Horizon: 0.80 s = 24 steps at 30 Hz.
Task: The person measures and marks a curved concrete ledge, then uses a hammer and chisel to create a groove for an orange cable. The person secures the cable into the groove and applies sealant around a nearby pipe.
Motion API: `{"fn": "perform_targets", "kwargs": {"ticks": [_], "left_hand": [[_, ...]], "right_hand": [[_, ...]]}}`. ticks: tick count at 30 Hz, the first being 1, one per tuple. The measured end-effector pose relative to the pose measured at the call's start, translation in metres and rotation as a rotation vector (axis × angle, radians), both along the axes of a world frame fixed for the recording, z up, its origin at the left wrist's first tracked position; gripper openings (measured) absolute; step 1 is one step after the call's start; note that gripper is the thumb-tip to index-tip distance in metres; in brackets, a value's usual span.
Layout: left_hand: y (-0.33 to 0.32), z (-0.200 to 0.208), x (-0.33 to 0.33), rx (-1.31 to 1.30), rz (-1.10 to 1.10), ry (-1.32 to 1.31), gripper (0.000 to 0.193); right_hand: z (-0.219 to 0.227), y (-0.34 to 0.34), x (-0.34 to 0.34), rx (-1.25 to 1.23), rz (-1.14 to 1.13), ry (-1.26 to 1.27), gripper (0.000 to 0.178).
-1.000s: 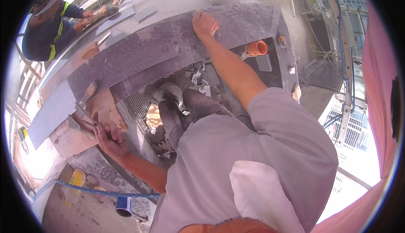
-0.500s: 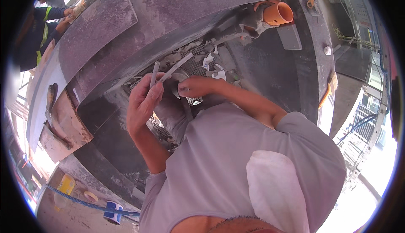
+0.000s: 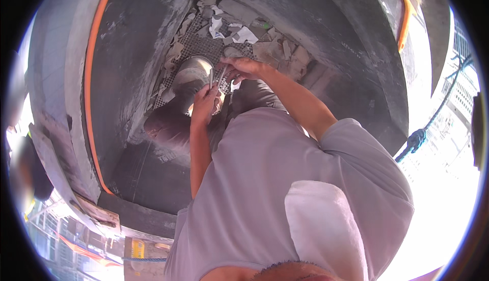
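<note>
In front of my body, my left hand is closed around the lower ends of two thin, pale grey rods. One rod stands nearly upright from the fingers. The other rod slants beside it toward my right hand. My right fingers are bent at its upper end and seem to pinch it, though the fingertips are small and partly hidden. Beneath my hands are my dark trouser legs and a grey mesh floor.
Torn white scraps and broken grey pieces litter the mesh. Dark walls surround me. An orange strip runs along the left wall. An orange-handled tool rests on the right edge, near a knotted blue rope.
My view has turned toward the right. My right hand has come up from beside my lap to the rods, which my left hand held apart in a V. They now stand closer together.
</note>
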<state>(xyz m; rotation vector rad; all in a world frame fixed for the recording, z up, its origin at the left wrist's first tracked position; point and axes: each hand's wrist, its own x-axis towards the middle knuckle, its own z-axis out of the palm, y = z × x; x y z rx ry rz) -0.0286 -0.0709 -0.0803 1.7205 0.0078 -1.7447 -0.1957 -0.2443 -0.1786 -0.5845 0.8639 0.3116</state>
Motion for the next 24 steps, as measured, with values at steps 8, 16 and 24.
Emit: {"fn": "perform_targets", "kwargs": {"ticks": [8,16,24], "left_hand": [[-0.025,-0.014,0.007,0.067,-0.069,-0.063,0.029],[-0.043,-0.018,-0.003,-0.11,0.273,-0.071,0.03],[-0.04,-0.037,0.003,-0.008,0.474,-0.071,0.038]], "right_hand": [[-0.017,0.015,-0.059,0.004,-0.014,-0.073,0.048],[0.015,0.011,-0.062,0.043,0.285,-0.226,0.052],[0.007,0.042,-0.024,-0.03,0.262,-0.421,0.05]]}}
